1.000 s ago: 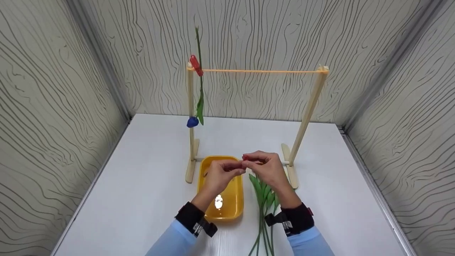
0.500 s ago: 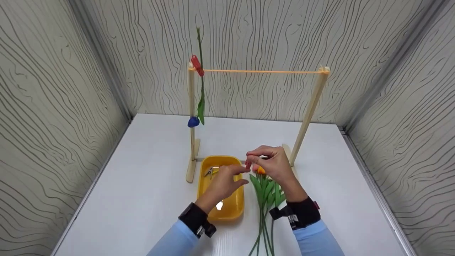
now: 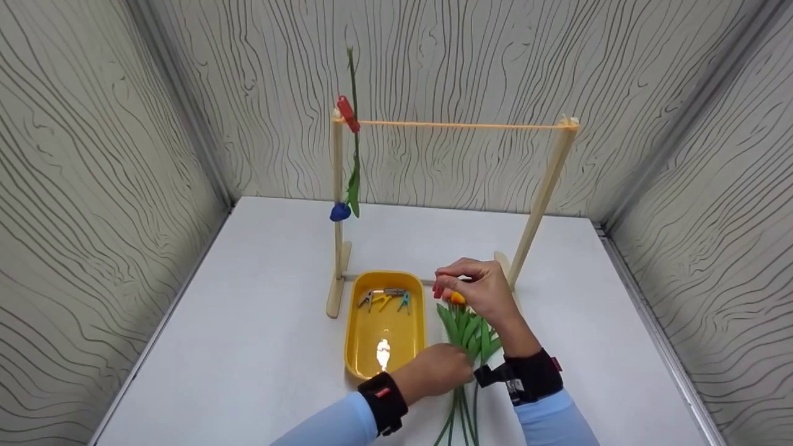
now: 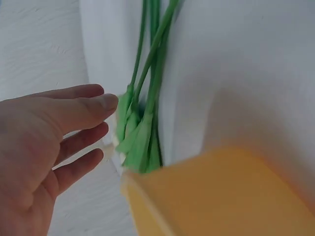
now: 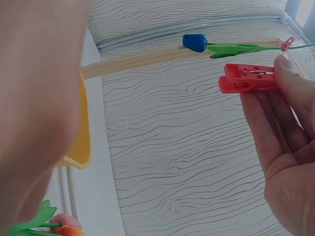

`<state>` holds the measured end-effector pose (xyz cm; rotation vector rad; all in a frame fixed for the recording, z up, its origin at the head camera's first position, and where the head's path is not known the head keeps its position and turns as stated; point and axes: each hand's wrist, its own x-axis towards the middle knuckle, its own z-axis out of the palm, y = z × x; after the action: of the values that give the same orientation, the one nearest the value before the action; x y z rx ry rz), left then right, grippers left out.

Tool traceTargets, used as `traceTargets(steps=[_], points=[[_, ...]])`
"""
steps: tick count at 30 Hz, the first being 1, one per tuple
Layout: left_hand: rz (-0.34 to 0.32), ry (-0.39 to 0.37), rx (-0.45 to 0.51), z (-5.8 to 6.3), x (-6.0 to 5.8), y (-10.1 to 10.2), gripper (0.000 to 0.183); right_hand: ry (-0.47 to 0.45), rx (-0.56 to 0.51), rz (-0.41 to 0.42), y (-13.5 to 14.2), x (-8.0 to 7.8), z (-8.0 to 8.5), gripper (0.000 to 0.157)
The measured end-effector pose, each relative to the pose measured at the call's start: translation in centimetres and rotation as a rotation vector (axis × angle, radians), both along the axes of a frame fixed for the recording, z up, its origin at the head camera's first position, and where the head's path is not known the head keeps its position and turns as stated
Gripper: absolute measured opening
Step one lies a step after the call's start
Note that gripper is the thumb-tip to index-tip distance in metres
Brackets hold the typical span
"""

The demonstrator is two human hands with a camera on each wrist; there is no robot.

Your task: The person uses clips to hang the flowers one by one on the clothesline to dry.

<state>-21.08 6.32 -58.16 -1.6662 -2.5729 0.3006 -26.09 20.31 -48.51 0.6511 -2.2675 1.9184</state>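
My right hand (image 3: 486,291) pinches a red clothespin (image 5: 248,77) between thumb and fingers, above the flower heads. Over the green stems and leaves of a bunch of artificial tulips (image 3: 461,328) is my left hand (image 3: 438,370). In the left wrist view its fingers (image 4: 81,140) are parted and loosely bent beside the leaves, holding nothing. Orange and pink blooms (image 3: 457,298) show at the far end of the bunch, partly hidden by the right hand. A blue tulip (image 3: 340,212) hangs head down from an orange string (image 3: 452,125), clipped by another red clothespin (image 3: 348,114).
A yellow tray (image 3: 353,347) left of the bunch holds several clothespins (image 3: 385,301) at its far end. Behind it stands a wooden frame, its left post (image 3: 338,167) and right post (image 3: 545,198) carrying the string. Patterned walls (image 3: 458,62) enclose the white table (image 3: 260,297).
My left hand has left the red clothespin and moved down and right from over the tray to the stems. The right hand keeps the clothespin, now turned downward. The tray's clothespins are uncovered.
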Motion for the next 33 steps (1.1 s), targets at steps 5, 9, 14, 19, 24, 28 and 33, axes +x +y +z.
traceTargets(steps=[5,9,14,19,24,28,33], points=[[-0.029,0.0,-0.097,-1.4,0.8,1.0,0.01,-0.028,0.002,0.0,0.2,0.2,-0.2,0.015],[-0.04,-0.033,-0.117,-2.0,0.9,1.3,0.01,-0.029,0.002,0.008,0.2,0.2,-0.3,0.015],[-0.046,0.116,-0.056,-3.1,1.5,1.3,0.014,-0.015,-0.019,0.021,0.2,0.2,-0.4,0.015],[-0.043,0.187,-0.022,-3.4,1.7,1.1,0.016,-0.018,-0.019,0.02,0.2,0.2,-0.5,0.015],[-0.079,0.086,-0.053,-2.5,0.6,0.8,0.014,-0.024,0.007,-0.013,0.4,0.1,-0.3,0.017],[-0.117,-0.021,0.049,-1.8,-0.6,0.2,0.02,-0.017,0.015,-0.043,0.8,0.1,-0.1,0.019],[-0.109,-0.234,0.319,-1.1,-2.0,-0.8,0.024,-0.006,0.016,-0.095,1.6,0.2,0.3,0.016]])
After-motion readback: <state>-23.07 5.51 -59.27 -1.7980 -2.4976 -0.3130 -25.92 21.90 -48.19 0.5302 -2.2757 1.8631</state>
